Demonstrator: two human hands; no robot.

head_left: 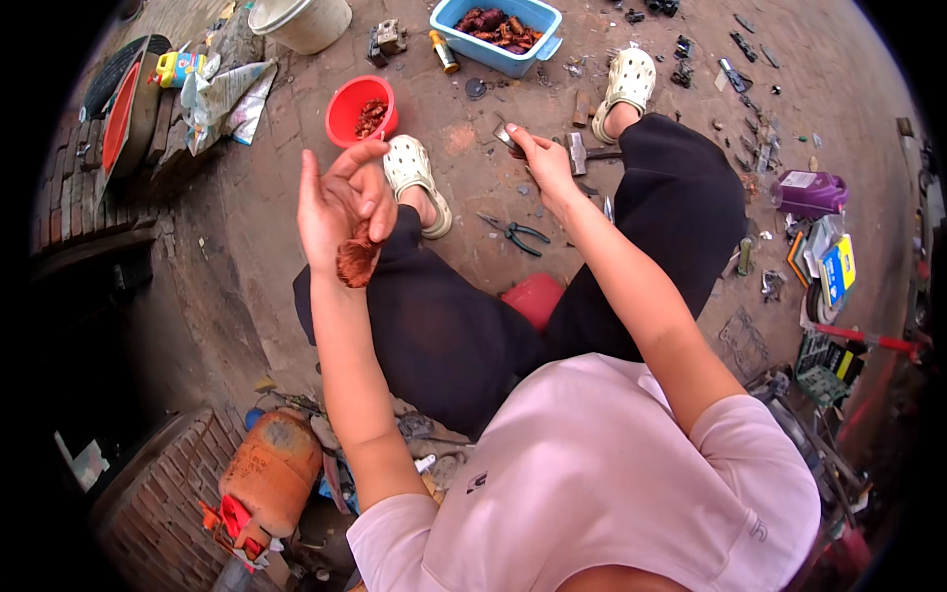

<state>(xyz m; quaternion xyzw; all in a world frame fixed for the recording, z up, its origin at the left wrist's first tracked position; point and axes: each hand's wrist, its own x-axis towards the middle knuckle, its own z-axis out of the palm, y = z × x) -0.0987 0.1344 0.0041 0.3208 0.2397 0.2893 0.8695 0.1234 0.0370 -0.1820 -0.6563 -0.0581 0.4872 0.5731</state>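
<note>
My left hand is turned palm up over my left knee. Its lower fingers curl round a bundle of copper wire, while the thumb and forefinger stretch away from it. Over the brick floor, my right hand is closed on a small flat metal piece that juts past the fingertips. Just beyond my left hand sits a red bowl with copper bits inside. A hammer lies beside my right hand. Between my feet rest dark-handled pliers.
Farther out stands a light blue basin of copper coils, near a gold cylinder and a white bucket. Metal scraps and a purple jug lie to the right. A rusty gas cylinder is at lower left.
</note>
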